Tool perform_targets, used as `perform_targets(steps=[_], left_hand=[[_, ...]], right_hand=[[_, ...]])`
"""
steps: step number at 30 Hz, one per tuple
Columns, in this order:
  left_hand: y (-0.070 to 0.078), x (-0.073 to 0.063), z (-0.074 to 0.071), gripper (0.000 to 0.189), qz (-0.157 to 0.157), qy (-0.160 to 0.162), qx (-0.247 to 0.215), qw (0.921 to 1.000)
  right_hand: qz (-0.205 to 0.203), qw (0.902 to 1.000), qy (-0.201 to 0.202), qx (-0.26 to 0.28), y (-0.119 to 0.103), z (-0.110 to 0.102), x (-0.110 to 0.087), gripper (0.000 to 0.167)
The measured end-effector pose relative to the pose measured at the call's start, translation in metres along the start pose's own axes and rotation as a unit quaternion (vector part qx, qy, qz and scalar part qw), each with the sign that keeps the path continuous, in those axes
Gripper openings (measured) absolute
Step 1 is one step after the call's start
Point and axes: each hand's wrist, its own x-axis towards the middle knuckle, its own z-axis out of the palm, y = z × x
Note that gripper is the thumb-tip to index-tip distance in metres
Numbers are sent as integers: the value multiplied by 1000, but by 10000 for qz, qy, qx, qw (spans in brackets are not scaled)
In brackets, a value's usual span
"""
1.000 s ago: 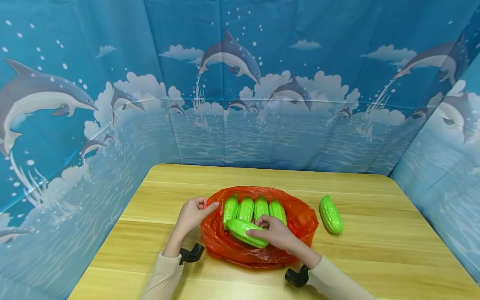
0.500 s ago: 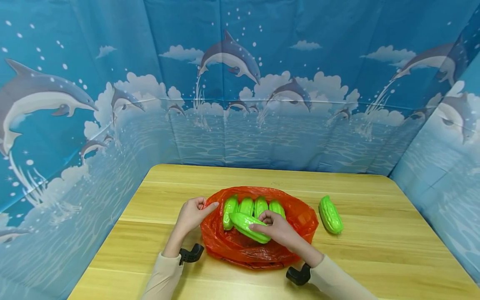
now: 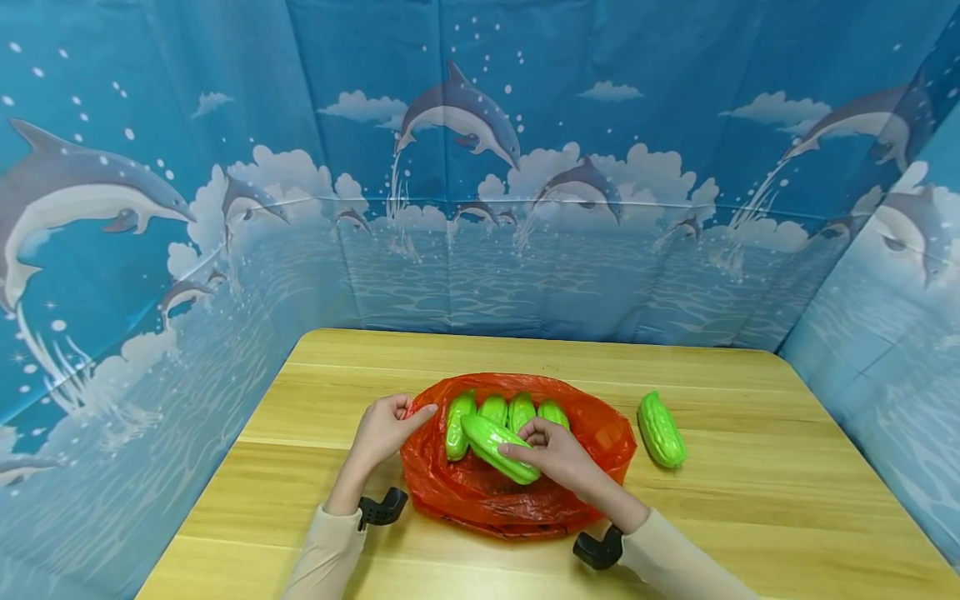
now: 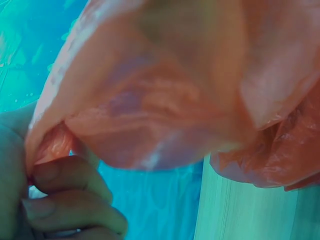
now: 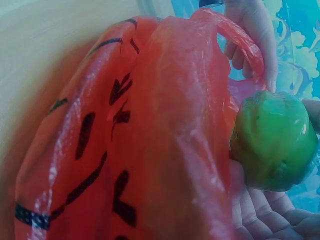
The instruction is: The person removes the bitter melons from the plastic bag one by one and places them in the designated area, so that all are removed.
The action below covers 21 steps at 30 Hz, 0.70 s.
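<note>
A red plastic bag (image 3: 498,507) lies on the table with its mouth spread wide. Several glossy green bitter melons (image 3: 459,427) are lined up inside it toward the back. My left hand (image 3: 384,429) pinches the bag's left rim; the left wrist view shows its curled fingers (image 4: 75,210) on the thin plastic. Over the bag's opening, my right hand (image 3: 558,454) grips another bitter melon (image 3: 493,444) by its right end, tilted, overlapping those behind it. The right wrist view shows this bitter melon (image 5: 274,142) end-on, beside the bag's black-printed outer side.
One more bitter melon (image 3: 662,430) lies on the wooden table (image 3: 757,467) to the right of the bag. A blue curtain (image 3: 480,275) printed with dolphins hangs behind the table and along both sides.
My right hand has raised the bitter melon slightly, away from me and to the right, and its left end has tipped up. My left hand has stayed on the bag's rim.
</note>
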Motion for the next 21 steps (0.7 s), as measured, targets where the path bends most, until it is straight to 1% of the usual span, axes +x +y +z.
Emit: perform_targets(steps=[4, 8, 21], left_hand=[[0, 0, 0, 49, -19, -5, 9, 10000], [1, 0, 0, 49, -19, -16, -4, 10000], [1, -1, 0, 49, -37, -21, -11, 10000]], right_hand=[[-11, 9999, -78, 87, 1, -1, 0, 45], [50, 9998, -55, 198, 1, -2, 0, 44], [44, 9988, 463, 173, -3, -5, -1, 38]])
